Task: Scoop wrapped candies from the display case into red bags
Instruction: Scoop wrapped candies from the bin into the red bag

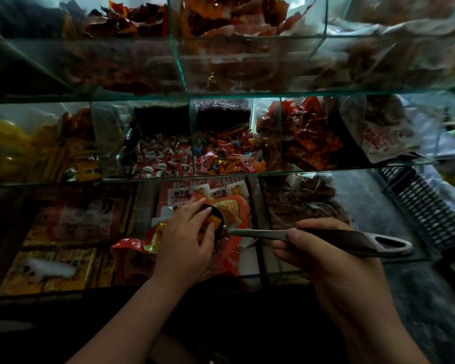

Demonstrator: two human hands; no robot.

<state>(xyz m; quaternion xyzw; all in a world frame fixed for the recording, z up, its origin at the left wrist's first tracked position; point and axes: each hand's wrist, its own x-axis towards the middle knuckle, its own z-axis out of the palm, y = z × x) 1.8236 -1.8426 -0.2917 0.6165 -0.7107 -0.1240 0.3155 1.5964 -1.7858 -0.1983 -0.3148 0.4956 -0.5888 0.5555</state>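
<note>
We see the right hand (334,261) near us on the right, its fingers curled tight round the dark handle of a metal scoop (260,233), with the thumb lying along the top. The handle's looped end sticks out to the right of the fist. The shaft runs left to the bowl, which sits over the mouth of a red bag (132,256) with gold print.

The left hand (184,237) lies across that bowl, fingers slightly bent and close together. The forefinger rests on the far rim and the thumb on the near side, and an orange-wrapped piece (212,222) shows between them. We cannot tell whether the hand grips the piece, the bag or only rests there.

The bag lies crumpled on the lowest glass shelf of the display case (247,177), partly under the left hand. On the shelf beyond it, the wrapped candies (160,158) in red and white fill one compartment. A mixed, brightly coloured lot (221,156) fills the compartment just to their right. A black slatted crate (428,214) stands at the far right, apart from the case.
</note>
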